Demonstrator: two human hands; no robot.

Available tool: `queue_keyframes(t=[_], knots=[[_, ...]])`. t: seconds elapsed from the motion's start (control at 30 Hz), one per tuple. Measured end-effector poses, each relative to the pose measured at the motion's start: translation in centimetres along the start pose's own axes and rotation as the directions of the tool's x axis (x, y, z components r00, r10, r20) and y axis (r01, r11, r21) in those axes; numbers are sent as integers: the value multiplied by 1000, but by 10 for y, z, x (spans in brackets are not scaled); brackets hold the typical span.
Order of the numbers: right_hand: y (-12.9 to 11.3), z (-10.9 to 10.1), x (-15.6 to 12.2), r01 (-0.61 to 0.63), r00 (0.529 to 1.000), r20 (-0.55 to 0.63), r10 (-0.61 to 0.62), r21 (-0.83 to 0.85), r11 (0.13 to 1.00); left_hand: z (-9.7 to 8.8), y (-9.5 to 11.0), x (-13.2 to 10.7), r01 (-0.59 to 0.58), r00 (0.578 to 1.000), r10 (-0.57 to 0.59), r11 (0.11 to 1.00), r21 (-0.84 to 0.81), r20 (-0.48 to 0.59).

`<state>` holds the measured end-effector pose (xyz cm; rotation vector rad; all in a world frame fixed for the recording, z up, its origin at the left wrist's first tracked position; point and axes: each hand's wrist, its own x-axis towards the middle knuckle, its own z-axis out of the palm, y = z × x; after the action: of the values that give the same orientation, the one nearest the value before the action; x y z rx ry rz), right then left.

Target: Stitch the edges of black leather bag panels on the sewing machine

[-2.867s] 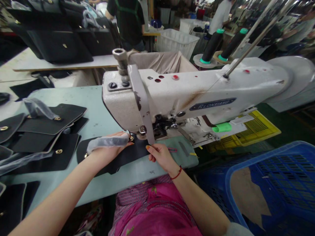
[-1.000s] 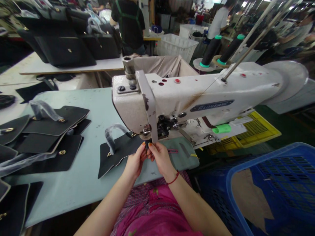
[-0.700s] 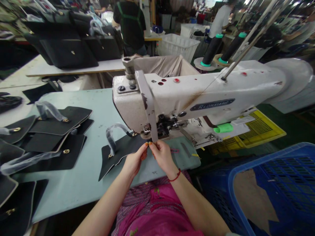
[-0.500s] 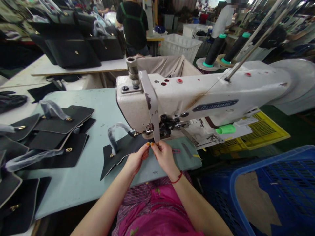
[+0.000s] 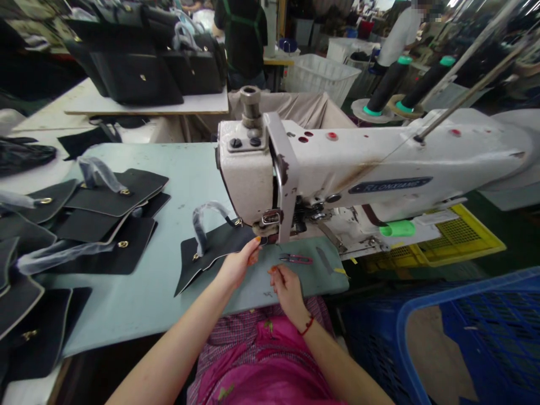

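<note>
A black bag panel (image 5: pixel 223 239) with a plastic-wrapped handle (image 5: pixel 198 222) lies on the pale green table, its right end under the head of the white sewing machine (image 5: pixel 248 174). My left hand (image 5: pixel 239 263) is closed, thumb and forefinger pinched at the panel's edge close to the presser area. Lower and to the right, my right hand (image 5: pixel 289 289) hovers over the table with curled, pinched fingers, apart from the panel; anything in them is too small to make out. Thread snips (image 5: pixel 296 259) with pink handles lie just beyond it.
More black panels (image 5: pixel 118 194) with wrapped handles pile up at the left. Finished-looking black bags (image 5: pixel 130 73) stand on a table behind. A blue basket (image 5: pixel 405 315) and a yellow crate (image 5: pixel 472 236) sit at right. Thread cones (image 5: pixel 388 84) rise behind the machine; other people work beyond.
My right hand has moved away from my left, down toward me, uncovering the snips. My left hand stays at the panel's edge. The view has shifted slightly left.
</note>
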<state>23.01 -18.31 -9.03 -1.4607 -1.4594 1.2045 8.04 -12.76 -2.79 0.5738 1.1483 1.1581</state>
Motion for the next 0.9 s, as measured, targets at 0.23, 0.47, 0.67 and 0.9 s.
queue_keyframes(t=[0.23,0.47,0.67,0.9], knots=[[13,0,-4,109,994,42,-104,-151,982,-2,2,7,-24,1000,25,1000,-15,11],[14,-1,-4,127,991,62,-117,-196,972,-3,1,16,-51,998,52,997,-61,19],[13,-2,-4,149,988,74,-136,-219,964,-5,-2,22,-58,998,60,993,-103,17],[13,-2,-4,146,988,78,-134,-195,970,2,-3,21,-95,994,85,983,-155,-69]])
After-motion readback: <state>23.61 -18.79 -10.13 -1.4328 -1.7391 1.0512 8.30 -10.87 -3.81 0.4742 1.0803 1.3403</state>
